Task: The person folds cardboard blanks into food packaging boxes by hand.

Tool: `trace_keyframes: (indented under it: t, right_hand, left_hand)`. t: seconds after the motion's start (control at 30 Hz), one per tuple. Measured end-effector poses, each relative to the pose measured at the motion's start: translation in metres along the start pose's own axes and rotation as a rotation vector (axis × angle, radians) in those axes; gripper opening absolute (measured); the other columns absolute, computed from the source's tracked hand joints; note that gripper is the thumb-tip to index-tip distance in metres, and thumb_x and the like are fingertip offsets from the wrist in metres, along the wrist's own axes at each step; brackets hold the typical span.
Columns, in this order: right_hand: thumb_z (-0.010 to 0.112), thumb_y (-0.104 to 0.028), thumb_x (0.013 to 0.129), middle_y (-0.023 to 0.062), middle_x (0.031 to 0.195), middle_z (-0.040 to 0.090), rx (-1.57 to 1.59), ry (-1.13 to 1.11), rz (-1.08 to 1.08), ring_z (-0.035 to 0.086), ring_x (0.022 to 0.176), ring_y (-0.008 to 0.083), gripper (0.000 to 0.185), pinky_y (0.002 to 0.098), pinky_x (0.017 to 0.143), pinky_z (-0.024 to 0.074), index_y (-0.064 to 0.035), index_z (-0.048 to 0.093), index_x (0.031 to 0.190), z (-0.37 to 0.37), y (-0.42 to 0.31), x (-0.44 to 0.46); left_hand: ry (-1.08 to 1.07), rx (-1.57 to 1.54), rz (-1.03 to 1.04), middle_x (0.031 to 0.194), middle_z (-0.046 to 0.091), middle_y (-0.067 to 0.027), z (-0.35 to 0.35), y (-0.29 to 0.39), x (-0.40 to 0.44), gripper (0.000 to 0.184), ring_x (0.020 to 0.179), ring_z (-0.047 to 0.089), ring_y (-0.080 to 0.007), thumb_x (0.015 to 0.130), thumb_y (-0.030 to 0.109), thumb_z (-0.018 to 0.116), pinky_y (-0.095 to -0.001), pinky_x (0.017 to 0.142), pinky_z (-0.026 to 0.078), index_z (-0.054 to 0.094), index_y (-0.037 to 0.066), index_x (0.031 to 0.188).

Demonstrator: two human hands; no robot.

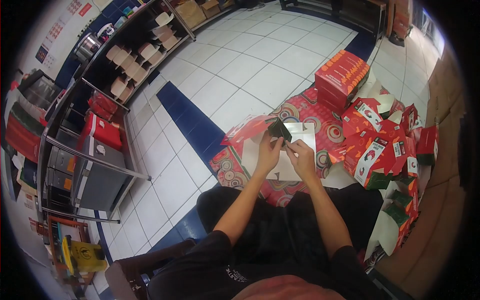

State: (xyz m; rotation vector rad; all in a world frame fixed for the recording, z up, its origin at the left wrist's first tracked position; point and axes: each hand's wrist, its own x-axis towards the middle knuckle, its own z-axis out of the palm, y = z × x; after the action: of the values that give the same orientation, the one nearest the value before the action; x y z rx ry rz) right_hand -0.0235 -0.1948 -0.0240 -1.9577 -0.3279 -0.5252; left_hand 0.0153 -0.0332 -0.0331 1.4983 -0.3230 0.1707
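My left hand (270, 154) and my right hand (302, 157) meet at a partly folded cardboard carton (247, 131) above my lap. Its outside is red, and a dark green flap (280, 129) stands up where the fingers of both hands pinch it. Pale inner panels lie below and around the hands, over a patterned red cloth (287, 194). Both hands are closed, fingertips close together; the fingers partly hide the edge they grip. To the right of my right hand lies a heap of flattened and half-open red cartons (372, 152).
A folded red box (340, 77) stands at the cloth's far right corner. Left, a metal-framed table (95, 152) has a grey case (102, 172) and a red box (102, 131) beneath. Shelves hold stacked pale trays (132, 70). A yellow container (85, 256) stands lower left.
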Motion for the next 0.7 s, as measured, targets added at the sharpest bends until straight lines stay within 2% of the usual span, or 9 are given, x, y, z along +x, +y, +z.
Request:
trace_keyframes:
  t: [0.13, 0.23, 0.43, 0.5, 0.53, 0.6, 0.63, 0.67, 0.7]
  right_hand:
    - [0.078, -0.002, 0.094, 0.0183, 0.094, 0.075, 0.136, 0.032, 0.062, 0.078, 0.082, 0.0304, 0.023, 0.0368, 0.074, 0.0601, 0.0039, 0.081, 0.117, 0.002, 0.006, -0.003]
    - [0.08, -0.001, 0.095, 0.0126, 0.098, 0.078, 0.198, 0.07, 0.171, 0.078, 0.084, 0.0212, 0.015, 0.0321, 0.077, 0.0614, 0.0053, 0.082, 0.108, 0.004, 0.015, -0.004]
    - [0.081, -0.001, 0.092, 0.0101, 0.092, 0.075, 0.366, 0.006, 0.356, 0.079, 0.087, 0.0186, 0.058, 0.0284, 0.076, 0.0611, 0.0017, 0.058, 0.145, 0.0, 0.023, 0.003]
    - [0.081, -0.003, 0.09, 0.0094, 0.083, 0.072, 0.563, -0.06, 0.404, 0.076, 0.076, 0.0195, 0.073, 0.0284, 0.071, 0.0589, -0.0001, 0.046, 0.154, 0.009, 0.045, 0.0]
    - [0.081, -0.003, 0.09, 0.0094, 0.083, 0.072, 0.563, -0.058, 0.406, 0.076, 0.076, 0.0195, 0.073, 0.0284, 0.071, 0.0589, -0.0001, 0.046, 0.154, 0.0, 0.035, 0.004]
    - [0.079, -0.003, 0.091, 0.0104, 0.093, 0.071, 0.591, -0.337, 0.586, 0.076, 0.087, 0.0212, 0.065, 0.0301, 0.075, 0.0604, -0.0029, 0.054, 0.151, -0.023, 0.019, 0.011]
    - [0.079, -0.003, 0.091, 0.0104, 0.093, 0.071, 0.592, -0.337, 0.587, 0.076, 0.087, 0.0212, 0.065, 0.0301, 0.075, 0.0604, -0.0029, 0.054, 0.151, -0.023, 0.025, 0.012]
    - [0.076, -0.003, 0.094, 0.0128, 0.105, 0.069, 0.4, -0.219, 0.41, 0.075, 0.097, 0.0227, 0.058, 0.0323, 0.079, 0.0614, -0.0056, 0.058, 0.149, -0.022, 0.033, 0.012]
    - [0.073, -0.003, 0.096, 0.0152, 0.116, 0.068, 0.208, -0.1, 0.232, 0.074, 0.107, 0.0241, 0.051, 0.0344, 0.083, 0.0624, -0.0083, 0.062, 0.146, -0.023, 0.031, 0.015]
  left_hand:
    - [-0.049, -0.029, -0.085, 0.133, 0.064, -0.0167, 0.001, -0.007, -0.001, 0.043, 0.113, 0.074, -0.0245, 0.109, 0.0, 0.06, -0.0355, 0.089, 0.065, 0.049, -0.004, 0.15]
    - [-0.05, -0.055, -0.073, 0.129, 0.064, -0.0131, 0.01, -0.003, -0.006, 0.041, 0.111, 0.073, -0.0204, 0.109, 0.003, 0.062, -0.0322, 0.089, 0.062, 0.051, -0.002, 0.148]
    - [-0.134, 0.023, -0.098, 0.124, 0.067, -0.011, 0.013, 0.005, -0.01, 0.045, 0.099, 0.074, -0.0167, 0.108, 0.006, 0.064, -0.0307, 0.08, 0.059, 0.051, -0.001, 0.15]
    - [-0.177, 0.046, -0.115, 0.122, 0.068, -0.0116, 0.012, 0.02, -0.01, 0.047, 0.093, 0.075, -0.0176, 0.108, 0.005, 0.064, -0.0312, 0.076, 0.059, 0.05, -0.002, 0.151]
    - [-0.167, 0.207, -0.07, 0.121, 0.069, -0.013, 0.011, 0.025, -0.009, 0.048, 0.088, 0.075, -0.0195, 0.106, 0.005, 0.064, -0.0326, 0.073, 0.059, 0.05, -0.002, 0.152]
    - [-0.158, 0.367, -0.024, 0.119, 0.07, -0.0144, 0.005, 0.031, -0.006, 0.049, 0.082, 0.075, -0.0213, 0.105, 0.005, 0.064, -0.0339, 0.069, 0.058, 0.051, -0.003, 0.152]
    - [-0.149, 0.471, 0.002, 0.115, 0.07, -0.0165, 0.0, 0.031, -0.004, 0.049, 0.083, 0.075, -0.0276, 0.103, 0.005, 0.065, -0.0373, 0.072, 0.059, 0.053, -0.001, 0.151]
    - [-0.139, 0.576, 0.029, 0.112, 0.069, -0.0185, -0.007, 0.031, -0.002, 0.05, 0.085, 0.076, -0.034, 0.101, 0.006, 0.065, -0.0407, 0.075, 0.06, 0.055, 0.001, 0.149]
    - [-0.171, 0.615, -0.005, 0.119, 0.071, -0.0189, -0.016, 0.028, 0.0, 0.053, 0.08, 0.075, -0.0259, 0.101, 0.006, 0.067, -0.0368, 0.07, 0.059, 0.057, 0.004, 0.152]
